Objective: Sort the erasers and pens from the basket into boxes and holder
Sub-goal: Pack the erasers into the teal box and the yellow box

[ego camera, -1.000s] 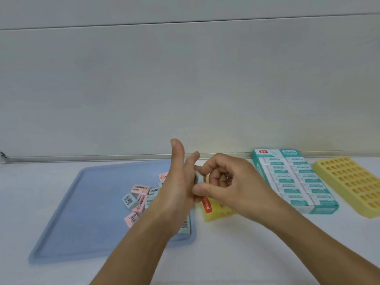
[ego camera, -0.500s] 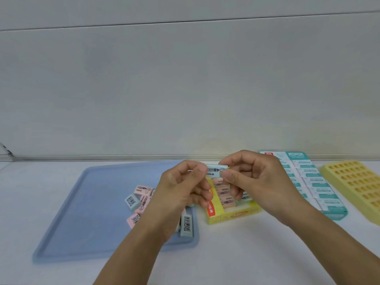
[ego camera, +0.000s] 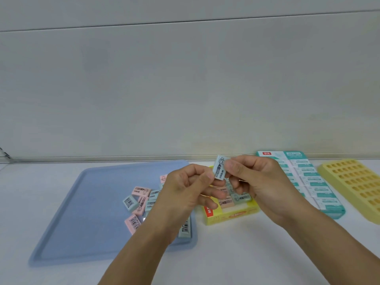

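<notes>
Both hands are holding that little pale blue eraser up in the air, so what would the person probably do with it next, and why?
Probably lower the pale blue rectangular eraser into the open yellow cardboard box just below it. The left hand and right hand both pinch it above that box, which already holds similar pink and blue erasers with a bare strip along its near edge. More loose erasers wait on the flat blue plastic tray.

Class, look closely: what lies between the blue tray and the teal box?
In the head view, the yellow box of erasers sits between the blue tray and the teal box.
</notes>
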